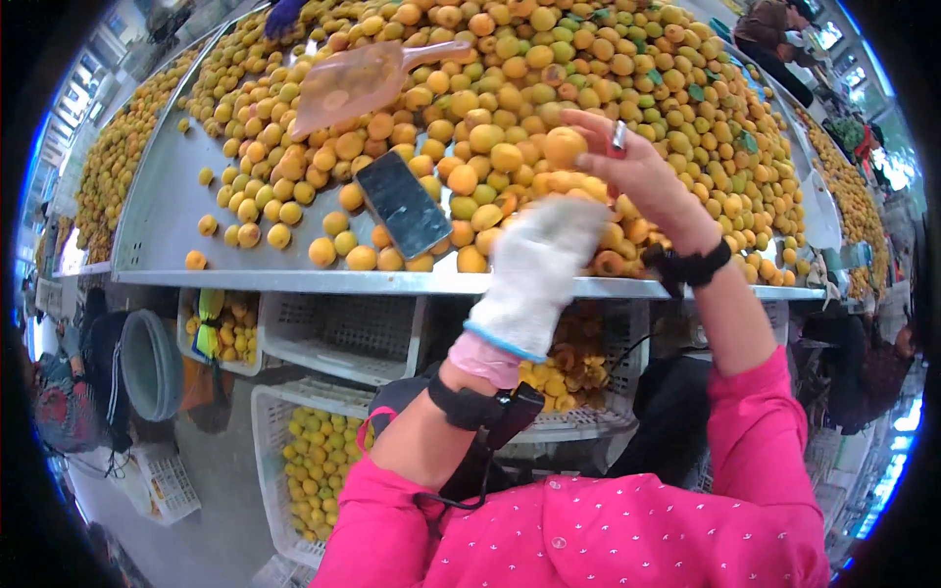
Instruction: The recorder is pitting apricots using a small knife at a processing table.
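My left hand (551,250), in a white knitted glove with a blue edge over a pink one, is blurred above the near part of the apricot heap; what its fingers do cannot be made out. My bare right hand (625,165) holds a whole apricot (566,148) at its fingertips, with a small metal-ended tool (619,136) with a red part against the fingers. Below the hands lie split apricots (570,182). A smartphone (403,204) rests on the fruit left of my gloved hand. Farther back, a translucent pink plastic scoop (349,84) lies on the heap.
The metal table's raised front edge (294,281) crosses before me. Under it stand a crate of apricot halves (559,382), a white crate (338,323) and a crate of whole apricots (316,470). A purple-gloved hand (283,18) of another person is at the far left; another person (772,33) stands far right.
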Demonstrator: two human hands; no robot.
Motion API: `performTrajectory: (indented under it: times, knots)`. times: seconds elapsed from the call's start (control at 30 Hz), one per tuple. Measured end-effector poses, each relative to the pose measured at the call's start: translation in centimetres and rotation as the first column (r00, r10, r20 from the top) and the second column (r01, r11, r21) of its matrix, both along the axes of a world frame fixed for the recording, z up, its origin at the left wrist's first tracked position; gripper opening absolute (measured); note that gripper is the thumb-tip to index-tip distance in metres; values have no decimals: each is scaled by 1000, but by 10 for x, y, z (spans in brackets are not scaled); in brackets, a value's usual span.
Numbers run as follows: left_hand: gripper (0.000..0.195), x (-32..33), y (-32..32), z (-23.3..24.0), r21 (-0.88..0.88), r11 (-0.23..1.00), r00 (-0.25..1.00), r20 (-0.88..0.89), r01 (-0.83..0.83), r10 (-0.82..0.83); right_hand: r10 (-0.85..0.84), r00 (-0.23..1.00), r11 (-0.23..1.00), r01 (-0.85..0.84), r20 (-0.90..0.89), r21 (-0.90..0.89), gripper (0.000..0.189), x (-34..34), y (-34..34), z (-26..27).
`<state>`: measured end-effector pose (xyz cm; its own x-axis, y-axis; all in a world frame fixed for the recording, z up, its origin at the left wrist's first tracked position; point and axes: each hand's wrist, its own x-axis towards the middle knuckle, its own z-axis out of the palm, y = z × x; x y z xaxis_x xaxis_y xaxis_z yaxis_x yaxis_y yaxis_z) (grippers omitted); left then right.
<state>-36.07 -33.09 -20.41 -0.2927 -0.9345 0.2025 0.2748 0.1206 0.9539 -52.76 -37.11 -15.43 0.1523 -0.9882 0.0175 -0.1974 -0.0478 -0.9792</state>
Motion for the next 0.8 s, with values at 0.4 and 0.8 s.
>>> performTrajectory:
  times: [0.4,0.8]
  knots:
    - [55,-21,-5,27,302,906,845,-526,297,-102,-351,878,894,418,325,-164,51,-10,81,-28]
    - [43,-40,-11,15,333,909,898,-431,251,-90,-283,951,957,271,128,100,25,-39,113,-31]
